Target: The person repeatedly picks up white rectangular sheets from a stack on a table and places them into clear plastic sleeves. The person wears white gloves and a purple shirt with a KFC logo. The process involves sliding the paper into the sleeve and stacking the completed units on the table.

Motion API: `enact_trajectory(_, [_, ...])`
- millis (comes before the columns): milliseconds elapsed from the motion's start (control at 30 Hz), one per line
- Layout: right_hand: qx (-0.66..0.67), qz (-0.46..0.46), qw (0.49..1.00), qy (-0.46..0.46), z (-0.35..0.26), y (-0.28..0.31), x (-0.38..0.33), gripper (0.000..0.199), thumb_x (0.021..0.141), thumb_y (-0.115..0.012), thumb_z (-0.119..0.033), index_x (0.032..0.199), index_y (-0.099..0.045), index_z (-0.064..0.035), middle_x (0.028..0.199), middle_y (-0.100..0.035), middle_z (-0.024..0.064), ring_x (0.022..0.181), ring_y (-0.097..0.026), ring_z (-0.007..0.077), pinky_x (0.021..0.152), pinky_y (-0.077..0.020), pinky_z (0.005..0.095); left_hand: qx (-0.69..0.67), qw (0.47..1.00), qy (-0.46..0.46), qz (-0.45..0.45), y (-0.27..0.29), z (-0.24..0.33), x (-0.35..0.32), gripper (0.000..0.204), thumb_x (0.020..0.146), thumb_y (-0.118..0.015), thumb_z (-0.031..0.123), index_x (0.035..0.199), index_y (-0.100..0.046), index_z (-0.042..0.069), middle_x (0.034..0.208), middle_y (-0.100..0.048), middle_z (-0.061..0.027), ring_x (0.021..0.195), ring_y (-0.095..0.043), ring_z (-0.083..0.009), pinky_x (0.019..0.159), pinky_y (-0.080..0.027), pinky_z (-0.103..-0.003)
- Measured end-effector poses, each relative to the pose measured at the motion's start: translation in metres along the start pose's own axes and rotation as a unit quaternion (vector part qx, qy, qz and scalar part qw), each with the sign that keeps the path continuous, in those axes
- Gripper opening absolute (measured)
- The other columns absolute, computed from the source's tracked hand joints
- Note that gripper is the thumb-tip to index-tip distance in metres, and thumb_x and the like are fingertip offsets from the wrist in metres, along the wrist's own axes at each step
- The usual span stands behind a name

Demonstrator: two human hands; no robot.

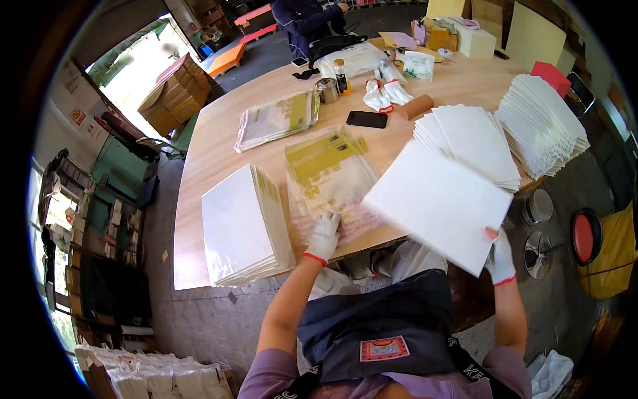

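Observation:
My left hand [324,236], in a white glove with a red cuff, is closed on the near edge of a clear plastic bag [332,179] with a gold printed band. That bag lies on top of a small pile of similar ones. My right hand [500,258], gloved the same way, grips a white rectangular board [438,199] by its near right corner. The board is tilted, slightly blurred, and overlaps the fanned stack of white boards [468,139]. Left of the bags stands a stack of bagged boards [236,219] in clear film.
Another pile of bags [279,120] lies farther back on the wooden table [189,249]. Behind are a phone [367,119], a brown roll [417,107], spare gloves [387,95], a jar and a bottle. More white boards [539,123] stand at right. A person [302,26] is beyond the table.

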State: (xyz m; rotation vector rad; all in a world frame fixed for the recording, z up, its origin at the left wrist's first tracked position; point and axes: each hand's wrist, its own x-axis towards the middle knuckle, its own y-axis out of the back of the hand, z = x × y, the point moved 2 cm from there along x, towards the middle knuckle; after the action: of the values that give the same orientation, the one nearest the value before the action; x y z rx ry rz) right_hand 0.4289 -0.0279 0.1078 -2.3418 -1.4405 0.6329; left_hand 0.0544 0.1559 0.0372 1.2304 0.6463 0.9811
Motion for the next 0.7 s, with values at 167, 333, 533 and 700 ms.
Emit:
enact_trajectory(167, [-0.079,-0.14,0.967,-0.197,0.03,-0.014,-0.035,0.044,0.08,-0.06,-0.023,0.113,-0.052,0.0044,0.088,-0.064,0.0085,0.064,-0.061,0.0124,0.052,-0.0493,0.0224,-0.106,0.992,0.039,0.053,0.006,-0.006,-0.006,0.035,0.067,-0.056,0.002,0.1,-0.058,0.014,0.1,-0.058,-0.0093,0.093,-0.056,-0.0285,0.074,-0.049,-0.04])
enact_trajectory(333, [0.003,-0.018,0.988,-0.155,0.074,-0.009,-0.044,0.039,0.081,-0.058,-0.02,0.112,-0.05,0.0013,0.074,-0.061,0.0059,0.047,-0.053,0.0101,0.039,-0.0399,0.0213,-0.066,0.984,-0.014,0.162,0.007,-0.013,-0.02,0.032,0.067,-0.057,0.005,0.097,-0.06,0.014,0.093,-0.058,-0.0075,0.088,-0.058,-0.027,0.071,-0.048,-0.039])
enact_trajectory(533, [0.078,0.067,0.983,-0.152,0.108,-0.016,-0.051,0.04,0.083,-0.058,-0.02,0.116,-0.047,0.0,0.083,-0.061,0.0058,0.05,-0.055,0.009,0.041,-0.0402,0.0186,-0.202,0.976,0.013,0.082,0.028,0.002,-0.013,0.021,0.073,-0.052,-0.004,0.089,-0.062,0.007,0.086,-0.06,-0.0102,0.07,-0.057,-0.025,0.062,-0.046,-0.033])
enact_trajectory(700, [0.095,-0.019,0.982,-0.162,0.111,-0.019,-0.052,0.034,0.086,-0.055,-0.019,0.114,-0.048,-0.0023,0.089,-0.061,0.0044,0.058,-0.057,0.0078,0.043,-0.0418,0.0177,-0.283,0.95,-0.076,0.112,0.027,-0.003,-0.011,0.037,0.068,-0.045,-0.011,0.095,-0.062,0.008,0.074,-0.053,-0.0106,0.061,-0.051,-0.0235,0.055,-0.042,-0.032])
